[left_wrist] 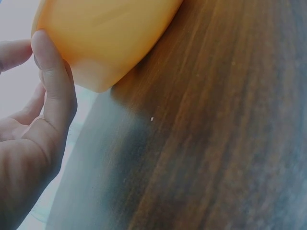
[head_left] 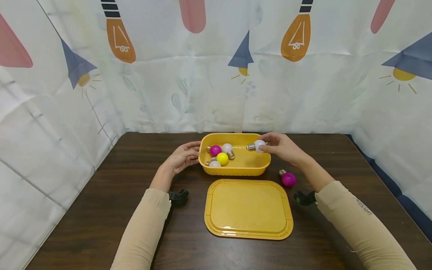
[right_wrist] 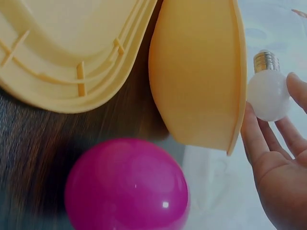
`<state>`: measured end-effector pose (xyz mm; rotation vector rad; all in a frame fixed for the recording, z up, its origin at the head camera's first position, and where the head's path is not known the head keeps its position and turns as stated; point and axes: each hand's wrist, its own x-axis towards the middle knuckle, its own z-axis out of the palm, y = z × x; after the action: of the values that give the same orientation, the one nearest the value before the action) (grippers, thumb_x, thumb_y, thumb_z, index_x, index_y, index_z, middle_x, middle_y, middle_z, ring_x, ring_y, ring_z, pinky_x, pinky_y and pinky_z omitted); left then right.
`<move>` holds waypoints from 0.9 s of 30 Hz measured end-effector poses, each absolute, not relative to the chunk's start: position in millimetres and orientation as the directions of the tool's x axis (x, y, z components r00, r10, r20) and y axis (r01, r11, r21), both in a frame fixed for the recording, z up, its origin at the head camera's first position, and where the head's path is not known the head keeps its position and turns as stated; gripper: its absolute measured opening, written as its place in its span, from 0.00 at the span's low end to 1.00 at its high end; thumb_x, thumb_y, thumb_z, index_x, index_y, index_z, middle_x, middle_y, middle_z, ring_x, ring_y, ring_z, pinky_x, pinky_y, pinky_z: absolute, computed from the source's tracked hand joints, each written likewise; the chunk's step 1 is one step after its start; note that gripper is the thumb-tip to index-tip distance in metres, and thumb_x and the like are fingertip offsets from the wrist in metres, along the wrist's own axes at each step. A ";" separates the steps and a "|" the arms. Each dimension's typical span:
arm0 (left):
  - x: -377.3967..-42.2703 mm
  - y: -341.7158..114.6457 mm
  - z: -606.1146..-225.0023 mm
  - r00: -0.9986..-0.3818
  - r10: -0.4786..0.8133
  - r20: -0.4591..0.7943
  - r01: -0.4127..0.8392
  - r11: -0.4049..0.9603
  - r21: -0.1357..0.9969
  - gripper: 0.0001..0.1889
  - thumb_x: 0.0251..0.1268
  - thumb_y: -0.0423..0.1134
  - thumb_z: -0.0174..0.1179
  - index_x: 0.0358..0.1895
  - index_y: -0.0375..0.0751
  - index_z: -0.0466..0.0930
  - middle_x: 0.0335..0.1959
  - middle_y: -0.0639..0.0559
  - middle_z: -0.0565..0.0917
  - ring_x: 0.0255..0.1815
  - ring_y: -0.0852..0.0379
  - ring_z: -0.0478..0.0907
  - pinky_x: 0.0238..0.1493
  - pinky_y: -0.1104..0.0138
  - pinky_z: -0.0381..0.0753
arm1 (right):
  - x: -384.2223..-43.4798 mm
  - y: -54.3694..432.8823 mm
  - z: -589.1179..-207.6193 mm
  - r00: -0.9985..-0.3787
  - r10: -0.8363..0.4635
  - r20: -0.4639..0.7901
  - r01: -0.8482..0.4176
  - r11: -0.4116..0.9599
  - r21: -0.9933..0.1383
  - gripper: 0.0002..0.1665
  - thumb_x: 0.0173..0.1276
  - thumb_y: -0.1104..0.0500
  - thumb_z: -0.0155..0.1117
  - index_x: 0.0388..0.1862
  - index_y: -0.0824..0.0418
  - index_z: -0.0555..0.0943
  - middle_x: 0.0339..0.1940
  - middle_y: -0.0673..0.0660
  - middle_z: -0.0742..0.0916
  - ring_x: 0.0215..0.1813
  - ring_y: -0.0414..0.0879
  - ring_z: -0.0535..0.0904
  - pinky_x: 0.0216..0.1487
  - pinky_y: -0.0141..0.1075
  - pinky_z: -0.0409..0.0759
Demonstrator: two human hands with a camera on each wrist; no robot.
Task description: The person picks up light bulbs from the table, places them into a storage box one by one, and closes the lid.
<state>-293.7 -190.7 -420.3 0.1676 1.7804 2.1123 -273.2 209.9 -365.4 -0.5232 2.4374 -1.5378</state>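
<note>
My right hand (head_left: 282, 148) pinches a white light bulb (head_left: 259, 146) over the right end of a yellow plastic box (head_left: 234, 171). The bulb's metal screw base points left; in the right wrist view the bulb (right_wrist: 268, 93) sits between thumb and fingers, just past the rim. My left hand (head_left: 183, 157) holds the box's left end, thumb and fingertips at the rim, as the left wrist view of the box wall (left_wrist: 105, 33) shows. Inside the box lie a magenta bulb (head_left: 215, 150), a yellow bulb (head_left: 222, 158) and two white bulbs (head_left: 227, 148), grouped toward the left.
A flat yellow lid (head_left: 249, 209) lies on the dark wooden table (head_left: 111, 210) in front of the box. Another magenta bulb (head_left: 288, 179) rests on the table right of the box, below my right forearm. A printed white curtain (head_left: 209, 93) hangs behind the table.
</note>
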 end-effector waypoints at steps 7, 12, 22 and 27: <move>-293.2 -191.5 -420.2 -0.926 0.350 -0.144 -0.197 -0.122 0.973 0.31 0.73 0.24 0.54 0.78 0.32 0.59 0.69 0.29 0.69 0.45 0.53 0.84 0.45 0.66 0.86 | -274.3 200.1 -368.3 -0.907 -0.421 0.011 -0.188 0.380 -0.906 0.27 0.74 0.52 0.68 0.65 0.65 0.77 0.61 0.64 0.81 0.61 0.58 0.79 0.66 0.59 0.74; -293.8 -192.1 -421.3 -0.926 0.348 -0.143 -0.197 -0.123 0.973 0.31 0.74 0.24 0.54 0.78 0.32 0.59 0.68 0.29 0.70 0.46 0.52 0.84 0.46 0.66 0.86 | -276.4 194.3 -369.6 -0.904 -0.428 0.015 -0.197 0.385 -0.902 0.26 0.73 0.52 0.69 0.65 0.63 0.78 0.61 0.63 0.81 0.62 0.59 0.80 0.65 0.56 0.76; -294.7 -191.7 -421.7 -0.926 0.347 -0.149 -0.208 -0.139 0.968 0.31 0.73 0.24 0.54 0.77 0.33 0.60 0.65 0.33 0.74 0.43 0.53 0.85 0.44 0.66 0.86 | -278.6 184.5 -369.1 -0.896 -0.443 0.011 -0.202 0.386 -0.900 0.26 0.72 0.53 0.71 0.64 0.63 0.79 0.61 0.62 0.82 0.61 0.59 0.79 0.64 0.53 0.78; -295.1 -191.1 -421.9 -0.927 0.341 -0.159 -0.217 -0.139 0.966 0.31 0.73 0.24 0.55 0.77 0.34 0.60 0.62 0.36 0.76 0.41 0.54 0.85 0.43 0.66 0.86 | -279.2 179.1 -369.5 -0.891 -0.454 0.005 -0.195 0.374 -0.907 0.26 0.72 0.54 0.71 0.65 0.63 0.79 0.61 0.62 0.82 0.60 0.59 0.80 0.62 0.51 0.79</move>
<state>-295.1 -191.1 -421.9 0.1385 1.7741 2.1217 -279.2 179.1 -369.5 -0.5776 2.3901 -1.5257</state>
